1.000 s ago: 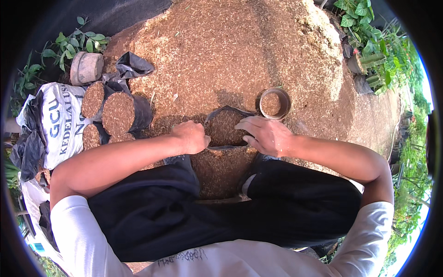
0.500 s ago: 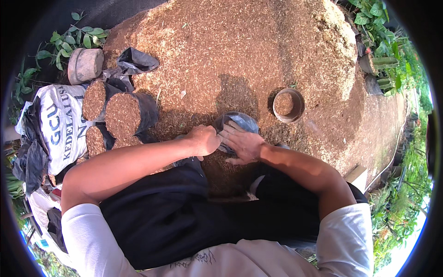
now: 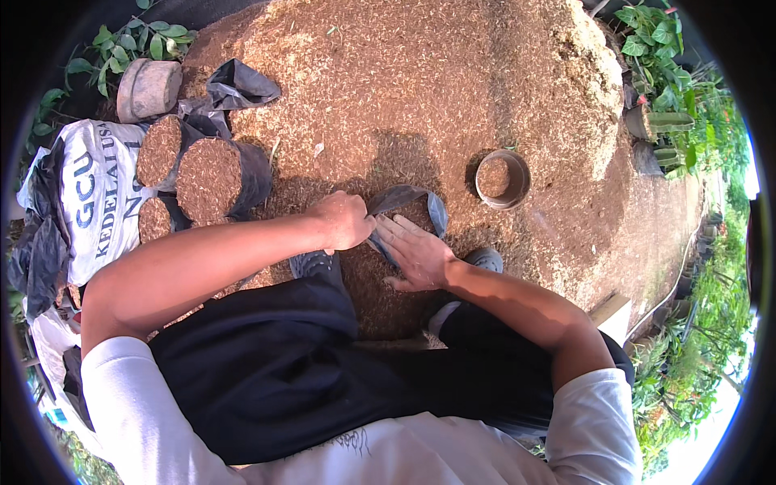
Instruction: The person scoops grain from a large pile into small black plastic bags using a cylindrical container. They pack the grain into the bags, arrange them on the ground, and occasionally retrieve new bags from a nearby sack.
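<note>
Between my legs stands a dark plastic planting bag (image 3: 438,212), its rim bent into an open loop with brown soil mix inside. My left hand (image 3: 343,220) is closed in a fist at the bag's left edge and appears to grip the rim; its fingertips are hidden. My right hand (image 3: 418,255) lies over the near side of the bag, fingers stretched out and fairly flat, their tips at the opening near my left knuckles. The bag's lower part is hidden by my right hand.
A broad mound of soil mix (image 3: 404,89) spreads ahead. To the right sits a round container (image 3: 524,190) partly holding mix. At left are filled black bags (image 3: 257,178), a white printed sack (image 3: 101,190), a crumpled black bag (image 3: 241,85) and a grey pot (image 3: 149,90). Plants line both sides.
The bag's mouth has opened from a bunched shape into a wider loop, showing soil inside. My left fist has shifted slightly away from me, and the right fingers have flattened together.
</note>
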A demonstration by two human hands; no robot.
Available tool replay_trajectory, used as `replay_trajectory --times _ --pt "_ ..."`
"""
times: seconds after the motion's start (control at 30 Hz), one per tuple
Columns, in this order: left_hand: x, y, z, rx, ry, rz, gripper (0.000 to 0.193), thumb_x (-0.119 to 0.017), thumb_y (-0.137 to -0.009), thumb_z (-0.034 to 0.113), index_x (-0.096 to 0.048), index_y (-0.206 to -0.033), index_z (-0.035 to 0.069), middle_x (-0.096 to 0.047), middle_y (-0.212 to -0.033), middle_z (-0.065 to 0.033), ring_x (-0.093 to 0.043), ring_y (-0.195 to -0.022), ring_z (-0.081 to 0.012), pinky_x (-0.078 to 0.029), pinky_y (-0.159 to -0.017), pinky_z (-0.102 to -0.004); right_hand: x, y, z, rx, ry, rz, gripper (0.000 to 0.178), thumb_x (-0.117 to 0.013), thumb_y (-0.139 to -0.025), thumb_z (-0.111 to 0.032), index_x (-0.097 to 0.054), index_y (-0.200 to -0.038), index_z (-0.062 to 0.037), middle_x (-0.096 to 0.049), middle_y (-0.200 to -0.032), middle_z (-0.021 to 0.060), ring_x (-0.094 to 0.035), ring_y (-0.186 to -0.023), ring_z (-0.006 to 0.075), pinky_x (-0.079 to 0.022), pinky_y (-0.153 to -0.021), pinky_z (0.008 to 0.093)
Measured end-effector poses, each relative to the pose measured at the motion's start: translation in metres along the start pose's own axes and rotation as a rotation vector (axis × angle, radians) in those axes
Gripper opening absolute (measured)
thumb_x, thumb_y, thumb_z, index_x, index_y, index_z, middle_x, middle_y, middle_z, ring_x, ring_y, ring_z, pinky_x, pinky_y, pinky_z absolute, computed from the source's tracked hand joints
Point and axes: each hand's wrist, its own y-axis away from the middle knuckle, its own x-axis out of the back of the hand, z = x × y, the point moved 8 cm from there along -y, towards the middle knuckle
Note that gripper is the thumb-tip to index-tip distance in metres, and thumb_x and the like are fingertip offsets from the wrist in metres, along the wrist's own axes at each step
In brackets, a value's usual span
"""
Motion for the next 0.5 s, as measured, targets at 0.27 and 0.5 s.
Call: replay_trajectory --times 0.27,0.5 --pt "0.009 0.003 0.027 0.000 -0.096 0.035 0.053 -0.047 -0.107 0.034 -0.073 -0.098 -0.011 -0.075 -0.086 -0.0292 -0.078 -0.068 -0.0334 -0.063 -0.080 -0.0453 0.007 -0.009 0.004 0.036 0.036 -0.062 0.091 -0.050 -0.102 -0.057 -0.030 -0.161 0.0083 -0.027 -0.171 0.0214 -0.020 -0.161 0.0338 -0.010 -0.134 0.0466" --pt "0.029 0.000 0.032 -0.015 -0.251 0.189 0.046 -0.050 -0.103 0.033 -0.078 -0.105 -0.004 -0.076 -0.105 -0.0272 -0.075 -0.103 -0.0408 -0.058 -0.094 -0.0503 0.036 0.015 0.025 -0.165 -0.172 0.294 0.101 -0.062 -0.097 -0.056 -0.019 -0.164 0.0070 -0.026 -0.170 0.0254 -0.027 -0.158 0.0403 -0.024 -0.130 0.0472"
